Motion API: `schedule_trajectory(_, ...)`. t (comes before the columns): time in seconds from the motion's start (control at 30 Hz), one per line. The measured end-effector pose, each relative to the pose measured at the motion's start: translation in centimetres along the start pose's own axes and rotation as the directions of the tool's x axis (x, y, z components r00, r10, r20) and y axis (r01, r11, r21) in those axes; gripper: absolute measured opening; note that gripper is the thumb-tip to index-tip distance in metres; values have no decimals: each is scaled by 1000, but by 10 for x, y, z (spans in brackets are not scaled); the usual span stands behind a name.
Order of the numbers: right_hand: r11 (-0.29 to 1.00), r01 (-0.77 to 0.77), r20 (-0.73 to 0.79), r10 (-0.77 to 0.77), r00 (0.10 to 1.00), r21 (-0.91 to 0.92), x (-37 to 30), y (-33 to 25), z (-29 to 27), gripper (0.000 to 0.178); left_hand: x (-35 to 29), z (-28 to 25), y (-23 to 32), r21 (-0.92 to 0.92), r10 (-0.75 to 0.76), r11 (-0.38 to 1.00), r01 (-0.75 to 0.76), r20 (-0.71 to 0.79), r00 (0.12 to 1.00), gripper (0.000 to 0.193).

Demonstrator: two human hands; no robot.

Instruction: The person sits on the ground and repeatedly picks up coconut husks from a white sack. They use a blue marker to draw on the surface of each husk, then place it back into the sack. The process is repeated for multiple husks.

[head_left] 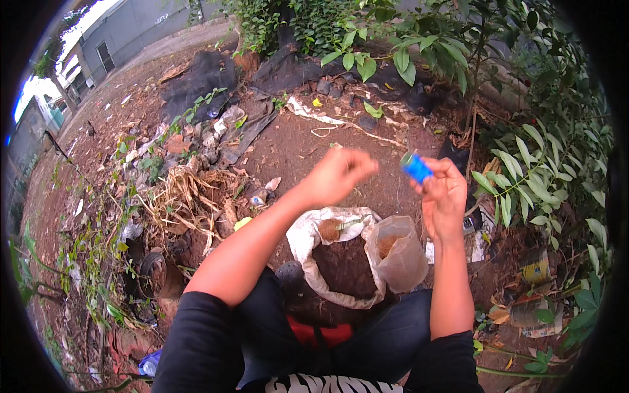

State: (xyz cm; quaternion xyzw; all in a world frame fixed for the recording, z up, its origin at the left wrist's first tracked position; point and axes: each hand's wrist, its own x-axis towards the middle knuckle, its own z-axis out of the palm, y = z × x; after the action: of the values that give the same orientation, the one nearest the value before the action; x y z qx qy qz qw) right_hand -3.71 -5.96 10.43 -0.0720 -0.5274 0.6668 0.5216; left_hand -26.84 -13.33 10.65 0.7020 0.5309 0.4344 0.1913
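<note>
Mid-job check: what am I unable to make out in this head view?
All in the head view:
- Left hand: blurred, so whether it pinches anything is unclear.
- Blue cylinder: partly covered by the right hand.
- Sack: part of its right rim is hidden by the plastic bag.
- Shirt: cut off by the lower edge.

Bright blue cylinder [417, 168], off-white sack [302, 245], pale bag [407, 263], reddish-brown ground [282, 149]
</note>
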Motion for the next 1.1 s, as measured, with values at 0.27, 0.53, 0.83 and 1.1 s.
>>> schedule_trajectory(0.27, 940, -179, 358, 281, 890, -292, -5, 30, -19, 20, -4, -1, 0, 10, -52, 999, 51, 103, 993, 26)
schedule_trajectory(0.53, 768, -278, 267, 499, 825, -577, -1, 48, -39, 24, -1, 5, 4, 32, -13, 999, 8, 157, 987, 27)
schedule_trajectory(0.83, 831, -297, 183, 422, 888, -470, -4, 29, -21, 24, 0, 9, 7, -191, 18, 982, -6, 60, 998, 25)
schedule_trajectory(1.1, 786, -259, 166, 413, 895, -561, -2, 43, -42, 23, -1, 14, 2, -166, -136, 970, 177, 234, 963, 25)
